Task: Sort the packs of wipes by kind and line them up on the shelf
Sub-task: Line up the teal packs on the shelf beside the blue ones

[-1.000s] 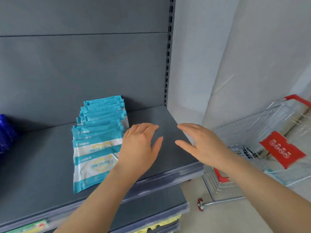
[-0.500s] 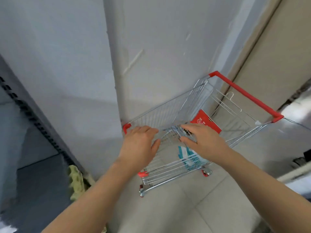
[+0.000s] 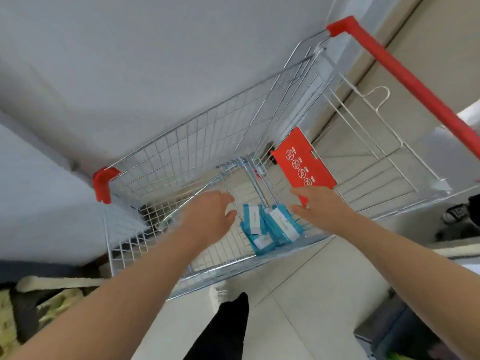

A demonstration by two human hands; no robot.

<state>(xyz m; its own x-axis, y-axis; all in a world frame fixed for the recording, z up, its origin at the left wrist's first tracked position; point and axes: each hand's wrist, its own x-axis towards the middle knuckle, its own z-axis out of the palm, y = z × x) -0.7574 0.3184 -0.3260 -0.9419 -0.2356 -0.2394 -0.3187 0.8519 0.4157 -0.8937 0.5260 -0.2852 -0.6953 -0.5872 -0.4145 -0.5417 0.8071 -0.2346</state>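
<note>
So the teal packs of wipes (image 3: 270,227) sat in the bottom of the wire cart (image 3: 181,152), by its near edge, right between both hands. Left hand (image 3: 207,216) hovered just left of them and right hand (image 3: 319,206) just right, both loose-fingered and holding nothing.

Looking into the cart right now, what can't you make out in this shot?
In the head view:
- The packs of wipes overlap, so their count is unsure; their print is too small and blurred.
- The red sign has its near corner behind the right hand.
- The red handle is cut off by the right edge.
- The left hand shows only its back; its fingertips are hidden.
</note>
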